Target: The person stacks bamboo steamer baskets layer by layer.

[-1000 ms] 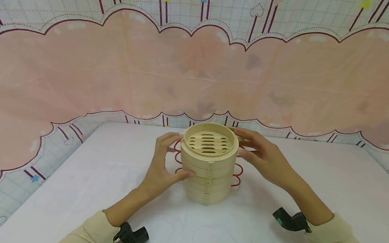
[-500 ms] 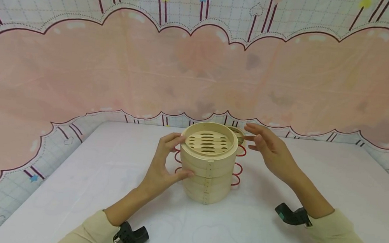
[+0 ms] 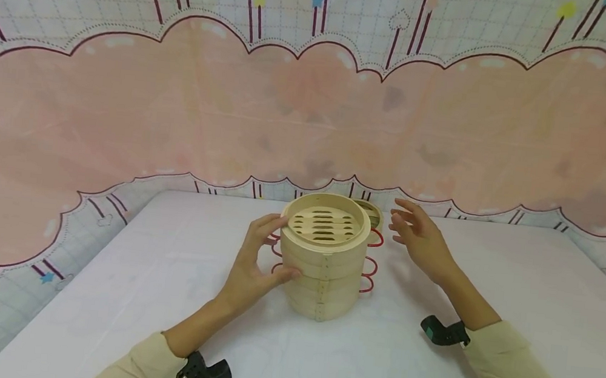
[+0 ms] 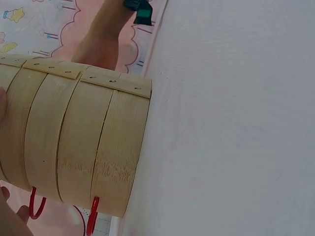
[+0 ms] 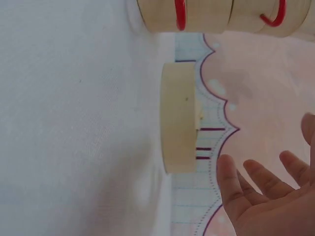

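Note:
A stack of pale bamboo steamer baskets (image 3: 321,282) stands upright on the white table, its slatted top tier uncovered. Red loops stick out from its sides. My left hand (image 3: 252,263) holds the stack from the left, thumb on the front and fingers round the left side and upper edge. Behind the stack, to the right, lies a low round bamboo piece (image 3: 376,214), mostly hidden in the head view. The right wrist view shows that bamboo piece (image 5: 178,118) sitting apart from the stack. My right hand (image 3: 421,240) hovers right of it, fingers loosely bent, holding nothing.
The white table (image 3: 162,285) runs to a back edge just behind the bamboo pieces. A patterned pink curtain (image 3: 265,124) hangs beyond it. Black wrist devices (image 3: 208,374) protrude from both forearms close to the tabletop.
My right hand has let go and drawn back to the right, away from the round bamboo piece, which shows more now. My left hand and the steamer stack stay in place.

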The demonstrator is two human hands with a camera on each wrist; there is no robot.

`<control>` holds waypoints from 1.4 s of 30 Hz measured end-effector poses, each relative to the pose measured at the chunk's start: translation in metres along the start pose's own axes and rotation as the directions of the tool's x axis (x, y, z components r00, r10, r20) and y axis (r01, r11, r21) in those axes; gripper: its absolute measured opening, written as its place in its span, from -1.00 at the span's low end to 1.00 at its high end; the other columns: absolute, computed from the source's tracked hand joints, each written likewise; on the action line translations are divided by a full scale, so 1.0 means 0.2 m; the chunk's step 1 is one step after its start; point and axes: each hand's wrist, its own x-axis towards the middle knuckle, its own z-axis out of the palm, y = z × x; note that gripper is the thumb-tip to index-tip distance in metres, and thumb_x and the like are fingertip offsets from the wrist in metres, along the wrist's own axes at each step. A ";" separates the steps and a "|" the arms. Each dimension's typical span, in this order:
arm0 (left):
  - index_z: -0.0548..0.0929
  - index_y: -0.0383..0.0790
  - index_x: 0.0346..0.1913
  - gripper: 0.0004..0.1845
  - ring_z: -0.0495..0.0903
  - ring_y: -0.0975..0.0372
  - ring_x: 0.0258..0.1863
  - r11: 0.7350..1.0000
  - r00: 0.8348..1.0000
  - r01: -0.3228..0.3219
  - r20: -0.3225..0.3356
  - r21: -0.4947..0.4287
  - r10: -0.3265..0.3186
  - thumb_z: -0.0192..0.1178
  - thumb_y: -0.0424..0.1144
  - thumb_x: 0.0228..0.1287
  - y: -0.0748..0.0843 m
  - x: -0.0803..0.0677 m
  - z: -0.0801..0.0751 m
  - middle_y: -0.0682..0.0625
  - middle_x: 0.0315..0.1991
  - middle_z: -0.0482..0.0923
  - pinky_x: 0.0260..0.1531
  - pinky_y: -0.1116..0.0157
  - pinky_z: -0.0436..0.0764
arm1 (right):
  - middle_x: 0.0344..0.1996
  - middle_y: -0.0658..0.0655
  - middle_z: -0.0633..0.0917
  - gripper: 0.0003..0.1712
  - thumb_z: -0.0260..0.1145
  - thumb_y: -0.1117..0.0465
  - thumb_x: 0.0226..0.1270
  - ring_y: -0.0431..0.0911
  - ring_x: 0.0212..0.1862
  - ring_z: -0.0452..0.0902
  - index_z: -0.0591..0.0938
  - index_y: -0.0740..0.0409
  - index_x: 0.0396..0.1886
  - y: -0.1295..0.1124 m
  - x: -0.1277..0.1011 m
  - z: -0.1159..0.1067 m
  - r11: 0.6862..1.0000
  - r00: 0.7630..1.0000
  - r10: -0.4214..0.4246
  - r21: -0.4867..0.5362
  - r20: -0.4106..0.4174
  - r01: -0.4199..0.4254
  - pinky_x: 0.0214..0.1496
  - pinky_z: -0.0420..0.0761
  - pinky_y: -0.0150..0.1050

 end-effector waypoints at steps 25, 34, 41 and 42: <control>0.37 -0.16 0.30 -0.11 0.31 0.09 0.25 1.000 0.998 -0.022 -0.055 -0.012 0.022 0.55 -0.42 -0.19 -0.01 -0.01 0.02 -0.06 0.31 0.30 0.05 0.18 0.45 | 0.40 0.29 0.23 -0.49 0.30 0.10 0.33 0.28 0.28 0.30 0.51 0.12 0.24 0.19 0.06 0.10 0.985 0.994 0.089 -0.153 0.070 -0.078 0.24 0.36 0.16; 0.39 -0.34 0.22 -0.15 0.34 0.10 0.21 0.999 0.997 -0.033 -0.070 -0.002 0.033 0.53 -0.55 -0.27 0.08 0.01 0.01 -0.23 0.25 0.33 0.01 0.12 0.47 | 0.42 0.32 0.18 -0.49 0.30 0.27 0.31 0.24 0.33 0.22 0.50 0.23 0.25 0.21 0.06 0.12 0.983 0.995 0.055 -0.178 0.080 -0.040 0.22 0.40 0.07; 0.38 -0.42 0.17 -0.19 0.35 0.11 0.20 0.999 0.997 -0.033 -0.076 -0.004 0.032 0.50 -0.59 -0.27 0.16 0.03 -0.01 -0.31 0.20 0.35 0.00 0.14 0.48 | 0.42 0.34 0.16 -0.45 0.32 0.26 0.28 0.26 0.13 0.48 0.48 0.21 0.28 0.23 0.06 0.14 0.975 0.995 0.058 -0.217 0.078 -0.039 0.18 0.44 0.09; 0.38 -0.42 0.17 -0.20 0.36 0.11 0.19 0.999 0.997 -0.032 -0.076 -0.005 0.032 0.50 -0.59 -0.27 0.16 0.03 -0.01 -0.31 0.20 0.35 -0.01 0.14 0.48 | 0.42 0.35 0.15 -0.45 0.32 0.26 0.28 0.26 0.10 0.50 0.48 0.21 0.28 0.23 0.06 0.14 0.974 0.995 0.059 -0.222 0.079 -0.040 0.17 0.45 0.09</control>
